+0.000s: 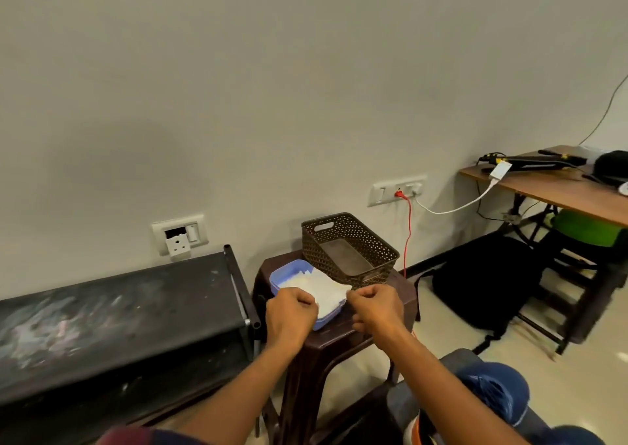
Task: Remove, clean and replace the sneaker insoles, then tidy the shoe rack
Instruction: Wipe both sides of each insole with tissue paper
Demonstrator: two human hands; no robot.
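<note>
Currently I am watching the left hand (290,315) and right hand (375,310) at centre frame, fingers pinched closed on a white wipe (323,290) over the blue tub (289,271). I am judging a slow, even pull should free one sheet. No insole is showing; the shoe rack (119,312) is sitting lower left, a sneaker (492,397) cropped lower right.

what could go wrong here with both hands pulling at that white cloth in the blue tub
1. The blue tub sits near the stool's front-left edge; a tug by the left hand and right hand on the white cloth might drag it off.
2. The brown basket touches or nearly touches the cloth, so it could get nudged.
3. The red cable hangs just behind the stool and might snag.
</note>
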